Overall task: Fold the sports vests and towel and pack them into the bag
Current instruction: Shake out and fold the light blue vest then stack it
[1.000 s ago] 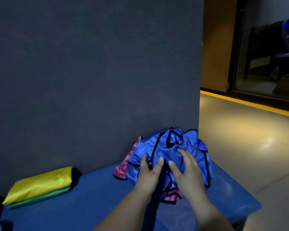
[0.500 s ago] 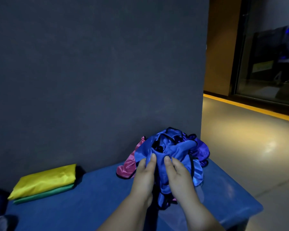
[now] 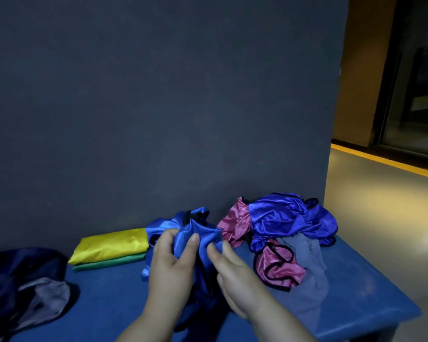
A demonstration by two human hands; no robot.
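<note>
A blue worktop [image 3: 104,307] stands against a dark grey, matt wall [image 3: 158,107] that fills most of the view. At the worktop's left edge a dark navy fabric bag [image 3: 15,275] lies slumped, with a grey part of it showing on the near side. To its right, along the back edge by the wall, a folded yellow satin vest [image 3: 111,244] lies flat on top of a folded green vest [image 3: 109,262]. Near the middle of the worktop, the left hand [image 3: 168,265] and the right hand [image 3: 235,275] both hold a bunched bright blue satin vest with black trim [image 3: 198,233], just beside the yellow one; the fingers of each hand are curled into its cloth, grasping it, and its lower part hangs between the wrists. Towards the right back corner lies an unfolded heap: a pink satin vest [image 3: 235,224], a deep blue satin vest [image 3: 289,218] on top, a pink vest edged in black [image 3: 277,267] in front, and a pale grey-blue towel [image 3: 309,270] draped towards the front edge. Past the right edge, a glossy pale floor [image 3: 381,213] with a yellow stripe [image 3: 386,162] runs to a dark glass panel [image 3: 418,107].
</note>
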